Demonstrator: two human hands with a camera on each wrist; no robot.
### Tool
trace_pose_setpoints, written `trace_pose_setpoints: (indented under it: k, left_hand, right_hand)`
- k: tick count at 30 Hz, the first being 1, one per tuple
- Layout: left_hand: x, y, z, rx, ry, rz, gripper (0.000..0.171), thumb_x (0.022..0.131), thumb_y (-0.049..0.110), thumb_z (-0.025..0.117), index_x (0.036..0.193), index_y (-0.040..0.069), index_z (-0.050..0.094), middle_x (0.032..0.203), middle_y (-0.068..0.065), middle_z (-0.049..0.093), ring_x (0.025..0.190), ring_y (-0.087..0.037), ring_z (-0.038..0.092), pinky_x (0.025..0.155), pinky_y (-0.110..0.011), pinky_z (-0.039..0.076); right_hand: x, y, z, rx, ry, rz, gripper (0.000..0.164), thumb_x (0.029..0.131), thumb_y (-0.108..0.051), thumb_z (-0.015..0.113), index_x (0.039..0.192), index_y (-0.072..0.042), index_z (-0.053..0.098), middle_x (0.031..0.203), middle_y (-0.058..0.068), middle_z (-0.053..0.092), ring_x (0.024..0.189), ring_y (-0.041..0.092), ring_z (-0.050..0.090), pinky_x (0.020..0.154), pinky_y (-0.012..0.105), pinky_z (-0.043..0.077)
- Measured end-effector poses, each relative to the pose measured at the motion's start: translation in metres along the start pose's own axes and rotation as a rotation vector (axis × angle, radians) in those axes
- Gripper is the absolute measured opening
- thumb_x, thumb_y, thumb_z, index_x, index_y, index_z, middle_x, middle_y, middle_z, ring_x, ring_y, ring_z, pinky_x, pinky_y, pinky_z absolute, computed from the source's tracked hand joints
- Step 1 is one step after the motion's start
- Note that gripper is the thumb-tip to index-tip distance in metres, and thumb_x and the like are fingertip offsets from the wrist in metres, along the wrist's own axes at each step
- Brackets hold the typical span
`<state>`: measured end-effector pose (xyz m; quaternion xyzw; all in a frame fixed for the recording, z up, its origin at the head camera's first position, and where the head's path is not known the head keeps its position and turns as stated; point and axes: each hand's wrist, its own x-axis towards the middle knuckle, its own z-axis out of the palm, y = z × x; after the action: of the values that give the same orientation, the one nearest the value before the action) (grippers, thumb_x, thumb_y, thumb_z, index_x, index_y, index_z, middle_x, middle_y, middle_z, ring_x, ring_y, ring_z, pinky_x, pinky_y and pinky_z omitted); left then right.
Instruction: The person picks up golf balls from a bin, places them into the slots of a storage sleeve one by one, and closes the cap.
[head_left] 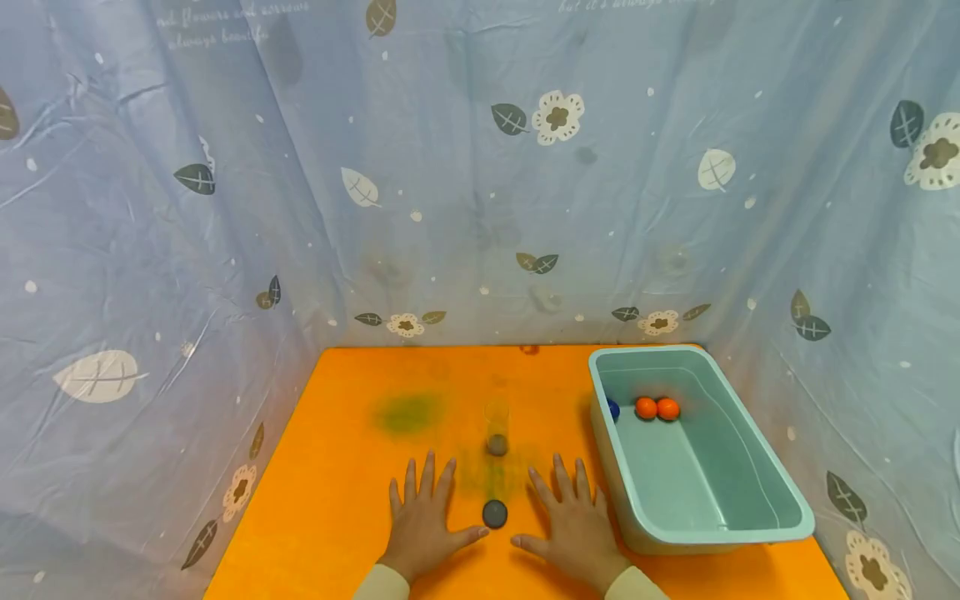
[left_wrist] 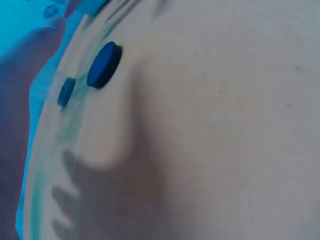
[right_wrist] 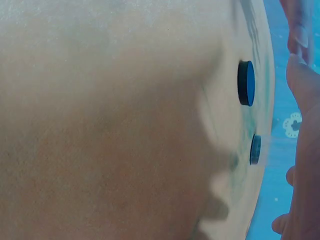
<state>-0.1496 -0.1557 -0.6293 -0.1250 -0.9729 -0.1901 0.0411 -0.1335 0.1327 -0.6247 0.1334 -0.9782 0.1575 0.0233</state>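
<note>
Left hand: your left hand (head_left: 422, 525) lies flat on the bench (head_left: 330, 500), fingers spread, holding nothing.
Right hand: your right hand (head_left: 573, 527) lies flat likewise, fingers spread.
Disc: the dark disc (head_left: 494, 513) sits between your thumbs, just beside both.
Glass: a clear glass (head_left: 497, 428) stands just beyond the disc.
Tub: the tub (head_left: 750, 492), right of your right hand, holds two orange balls (head_left: 657, 408).

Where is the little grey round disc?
In the head view, the grey disc lies on the orange table, between the left hand and right hand, just in front of the clear glass.
</note>
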Motion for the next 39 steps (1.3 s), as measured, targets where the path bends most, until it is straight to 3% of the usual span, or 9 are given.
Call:
trace_pose_setpoints:
  k: [4,7,9,15,20,24,30,36,39]
  left_hand:
    - [0.014,0.005,-0.003,0.001,0.084,0.028,0.123,0.079,0.087,0.075,0.170,0.013,0.036,0.173,-0.023,0.029,0.155,-0.057,0.024,0.110,-0.087,0.018]
    - [0.029,0.011,-0.004,-0.084,0.137,0.020,0.122,0.079,0.079,0.083,0.169,0.012,0.037,0.171,-0.021,0.035,0.153,-0.052,0.032,0.111,-0.083,0.021]
    - [0.040,0.017,-0.004,-0.197,0.151,-0.007,0.118,0.080,0.071,0.088,0.168,0.012,0.037,0.168,-0.019,0.040,0.150,-0.047,0.038,0.111,-0.079,0.025]
    - [0.070,0.039,0.004,-0.733,0.091,-0.121,0.107,0.089,0.047,0.092,0.171,0.016,0.031,0.170,-0.013,0.037,0.152,-0.043,0.039,0.115,-0.068,0.038]
    - [0.100,0.051,0.013,-0.928,0.062,-0.136,0.109,0.088,0.044,0.094,0.172,0.021,0.028,0.173,-0.011,0.033,0.156,-0.040,0.031,0.117,-0.066,0.035]
    - [0.123,0.057,0.013,-0.993,0.073,-0.142,0.097,0.088,0.042,0.094,0.166,0.023,0.040,0.168,-0.009,0.041,0.155,-0.035,0.032,0.119,-0.063,0.034]
    - [0.134,0.054,0.017,-1.004,0.012,-0.138,0.040,0.101,0.023,0.083,0.135,0.013,0.064,0.138,-0.017,0.064,0.115,-0.027,0.066,0.096,-0.046,0.057]
    - [0.139,0.057,0.019,-0.940,0.028,-0.113,0.041,0.103,0.025,0.081,0.136,0.011,0.062,0.129,-0.006,0.065,0.111,-0.024,0.065,0.091,-0.043,0.058]
    - [0.135,0.058,0.014,-0.906,0.050,-0.098,0.043,0.103,0.024,0.081,0.140,0.010,0.062,0.122,-0.004,0.066,0.111,-0.024,0.064,0.088,-0.042,0.058]
  right_hand:
    - [0.001,0.000,0.000,0.016,-0.002,0.007,0.105,0.083,-0.087,0.070,0.166,-0.026,0.049,0.172,0.024,0.030,0.153,0.062,0.023,0.104,0.084,0.034]
    - [0.002,0.000,0.000,0.021,0.004,0.004,0.105,0.083,-0.086,0.071,0.165,-0.025,0.051,0.171,0.024,0.032,0.152,0.062,0.025,0.103,0.085,0.034]
    - [0.003,-0.001,0.000,0.023,0.004,0.003,0.104,0.083,-0.087,0.071,0.165,-0.025,0.051,0.171,0.024,0.033,0.152,0.062,0.026,0.102,0.085,0.035]
    - [-0.008,-0.005,0.000,0.044,-0.015,0.026,0.104,0.085,-0.088,0.068,0.166,-0.025,0.050,0.172,0.023,0.031,0.152,0.061,0.026,0.102,0.085,0.035]
    - [-0.015,-0.010,-0.003,0.048,-0.018,0.038,0.102,0.086,-0.087,0.067,0.166,-0.025,0.050,0.173,0.022,0.029,0.153,0.059,0.027,0.103,0.083,0.037]
    - [-0.016,-0.014,-0.005,0.072,-0.010,0.028,0.102,0.088,-0.085,0.066,0.167,-0.024,0.048,0.175,0.021,0.026,0.154,0.059,0.025,0.104,0.081,0.037]
    - [-0.014,-0.017,-0.002,0.096,0.006,0.003,0.100,0.090,-0.083,0.067,0.169,-0.024,0.045,0.175,0.020,0.025,0.154,0.059,0.024,0.105,0.078,0.038]
    - [-0.013,-0.015,-0.013,0.081,0.025,-0.008,0.099,0.092,-0.081,0.067,0.168,-0.022,0.046,0.173,0.022,0.029,0.152,0.058,0.029,0.102,0.074,0.044]
    - [-0.012,-0.017,-0.025,0.152,0.018,0.004,0.098,0.094,-0.080,0.065,0.168,-0.020,0.046,0.173,0.022,0.030,0.151,0.057,0.031,0.100,0.075,0.045]
